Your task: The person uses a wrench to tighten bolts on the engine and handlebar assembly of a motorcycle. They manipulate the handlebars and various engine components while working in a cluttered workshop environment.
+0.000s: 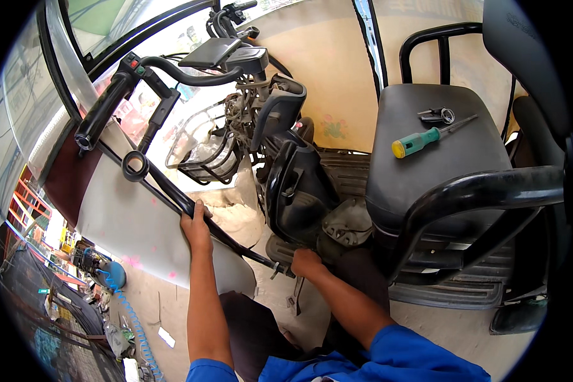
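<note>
My left hand (197, 224) is wrapped round a black metal tube (229, 242) that slants down across the light grey panel of a covered vehicle. Near the tube's lower end sits a small metal bolt or clamp (276, 270). My right hand (307, 262) is closed in a fist just beside that end. A slim metal tool (297, 291), shaped like a wrench, sticks out below the fist; its upper part is hidden by my fingers. Further up the tube is a round black ring (135, 166).
A green-and-yellow screwdriver (417, 142) and keys (436, 116) lie on the grey seat (439, 172). Black armrests (484, 191) flank it. Handlebars (108, 108) and a wire basket (210, 162) stand ahead. A coiled blue hose (134, 318) runs along the ground at left.
</note>
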A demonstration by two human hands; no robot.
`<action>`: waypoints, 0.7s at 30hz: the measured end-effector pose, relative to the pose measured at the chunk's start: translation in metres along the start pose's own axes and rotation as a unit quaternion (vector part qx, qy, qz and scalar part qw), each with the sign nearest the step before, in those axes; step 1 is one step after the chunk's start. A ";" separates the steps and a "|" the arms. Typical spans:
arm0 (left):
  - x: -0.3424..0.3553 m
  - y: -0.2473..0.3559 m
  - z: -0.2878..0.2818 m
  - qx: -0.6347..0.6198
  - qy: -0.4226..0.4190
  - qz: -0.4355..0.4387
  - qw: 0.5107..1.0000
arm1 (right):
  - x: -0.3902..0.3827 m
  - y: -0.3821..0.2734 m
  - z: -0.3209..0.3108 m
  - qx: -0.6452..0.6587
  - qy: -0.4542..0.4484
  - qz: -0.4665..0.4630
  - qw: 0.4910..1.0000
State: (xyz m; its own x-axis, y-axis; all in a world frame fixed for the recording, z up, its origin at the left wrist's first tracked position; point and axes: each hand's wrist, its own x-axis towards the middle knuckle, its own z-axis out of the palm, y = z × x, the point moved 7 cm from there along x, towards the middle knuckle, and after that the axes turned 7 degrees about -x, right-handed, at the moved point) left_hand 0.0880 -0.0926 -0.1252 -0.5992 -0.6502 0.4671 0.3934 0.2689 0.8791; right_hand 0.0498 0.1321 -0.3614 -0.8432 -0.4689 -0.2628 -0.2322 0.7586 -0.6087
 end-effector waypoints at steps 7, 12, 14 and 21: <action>-0.001 0.003 0.001 0.002 -0.006 0.007 1.000 | 0.014 0.008 0.012 0.005 -0.008 0.002 1.000; 0.000 0.002 -0.001 0.000 -0.016 0.024 1.000 | 0.019 0.006 0.017 -0.033 -0.011 0.004 0.999; 0.000 0.001 -0.002 -0.012 -0.015 0.029 0.999 | 0.018 0.006 0.014 -0.034 0.018 0.002 0.999; 0.005 -0.013 -0.008 -0.007 -0.007 0.051 0.999 | 0.002 0.002 -0.042 -0.001 0.098 0.035 0.995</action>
State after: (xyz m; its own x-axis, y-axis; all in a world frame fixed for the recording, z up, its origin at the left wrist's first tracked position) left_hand 0.0854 -0.1051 -0.1349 -0.5654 -0.6092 0.5561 0.4630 0.3235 0.8252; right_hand 0.0272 0.1515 -0.3321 -0.9357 -0.3182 -0.1524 -0.1708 0.7865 -0.5935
